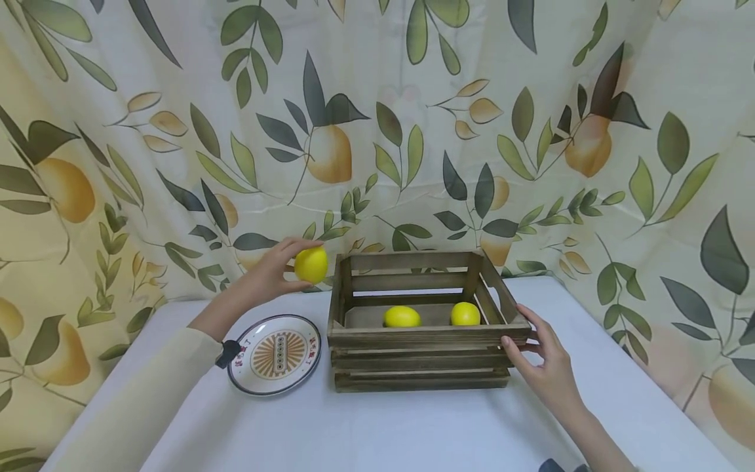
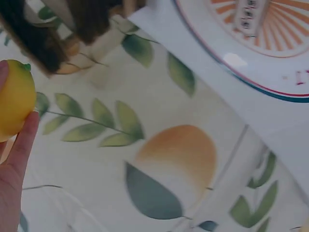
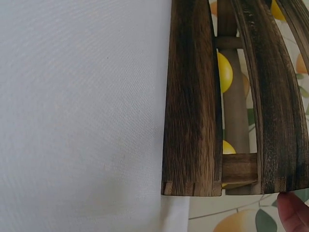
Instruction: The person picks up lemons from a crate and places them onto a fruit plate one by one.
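My left hand [image 1: 268, 274] holds a yellow lemon [image 1: 311, 265] between thumb and fingertips, raised just left of the wooden crate [image 1: 421, 337]. A small green tip shows on this lemon [image 2: 17, 101] in the left wrist view. Two more yellow lemons lie inside the crate, one lemon [image 1: 402, 316] near the middle and another lemon [image 1: 465, 314] toward the right end. My right hand [image 1: 545, 364] grips the crate's right front corner, with the thumb against the front slat and fingers at the end rail. The right wrist view shows a fingertip [image 3: 292, 212] touching the crate's edge.
A white plate [image 1: 238, 373] with a dark rim and an orange sunburst print rests on the table left of the crate, beneath my left forearm. White cloth covers the table [image 1: 413, 432]. A leaf-and-fruit patterned curtain [image 1: 377, 85] hangs behind.
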`<action>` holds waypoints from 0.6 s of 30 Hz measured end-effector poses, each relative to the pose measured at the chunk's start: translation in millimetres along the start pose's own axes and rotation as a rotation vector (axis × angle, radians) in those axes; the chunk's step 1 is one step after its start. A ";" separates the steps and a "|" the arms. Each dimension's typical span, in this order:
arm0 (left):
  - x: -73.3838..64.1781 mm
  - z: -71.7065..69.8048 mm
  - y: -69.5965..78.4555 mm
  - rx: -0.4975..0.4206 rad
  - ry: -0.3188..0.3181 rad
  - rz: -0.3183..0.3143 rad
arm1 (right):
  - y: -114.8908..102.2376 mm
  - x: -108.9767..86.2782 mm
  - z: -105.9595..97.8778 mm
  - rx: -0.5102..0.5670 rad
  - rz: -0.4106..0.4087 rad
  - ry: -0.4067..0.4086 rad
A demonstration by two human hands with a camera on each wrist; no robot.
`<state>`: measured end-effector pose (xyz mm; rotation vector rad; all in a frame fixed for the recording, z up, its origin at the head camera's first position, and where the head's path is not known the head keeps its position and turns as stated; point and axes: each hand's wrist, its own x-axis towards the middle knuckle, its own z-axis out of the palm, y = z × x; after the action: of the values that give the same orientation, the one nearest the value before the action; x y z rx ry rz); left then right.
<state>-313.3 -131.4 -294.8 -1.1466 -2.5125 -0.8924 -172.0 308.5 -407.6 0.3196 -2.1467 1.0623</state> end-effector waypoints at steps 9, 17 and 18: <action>-30.4 14.0 -30.6 -0.010 0.003 -0.075 | 0.8 -1.2 -0.3 -0.010 0.017 0.000; -47.7 29.3 -48.2 -0.068 -0.024 -0.160 | -0.2 -0.6 0.2 0.002 -0.007 0.003; -48.7 31.4 -49.8 -0.078 -0.027 -0.164 | -0.4 -0.5 0.5 -0.002 -0.009 0.003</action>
<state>-317.1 -166.5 -362.5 -0.9919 -2.6459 -1.0303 -171.7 307.8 -407.9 0.3265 -2.1409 1.0552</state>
